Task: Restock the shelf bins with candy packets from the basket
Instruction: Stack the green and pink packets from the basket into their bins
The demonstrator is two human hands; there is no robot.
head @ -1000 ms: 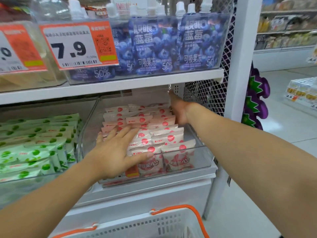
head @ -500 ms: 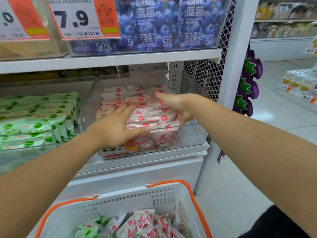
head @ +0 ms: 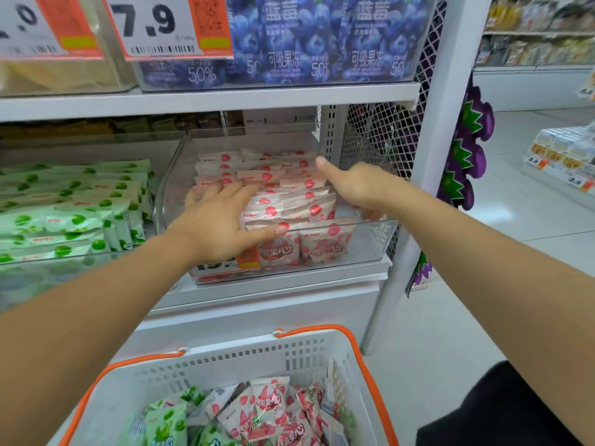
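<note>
A clear shelf bin (head: 373,243) holds rows of pink-and-white strawberry candy packets (head: 299,201). My left hand (head: 219,220) lies flat with spread fingers on the left rows of packets. My right hand (head: 357,188) sits at the right side of the rows, thumb raised, fingers curled down against the packets' edge beside the bin's right wall; whether they grip anything is hidden. Below, a white basket (head: 244,358) with orange handles holds mixed pink and green candy packets (head: 257,413).
A second clear bin (head: 54,259) at the left holds green candy packets. The shelf above carries blue jelly pouches (head: 289,43) and orange price tags (head: 167,27). A white shelf post (head: 447,123) and mesh panel stand at the right, with aisle floor beyond.
My right hand came forward from the back of the bin to the right side of the packet rows. My view tilted down, bringing the basket's contents into sight. My left hand stayed on the packets.
</note>
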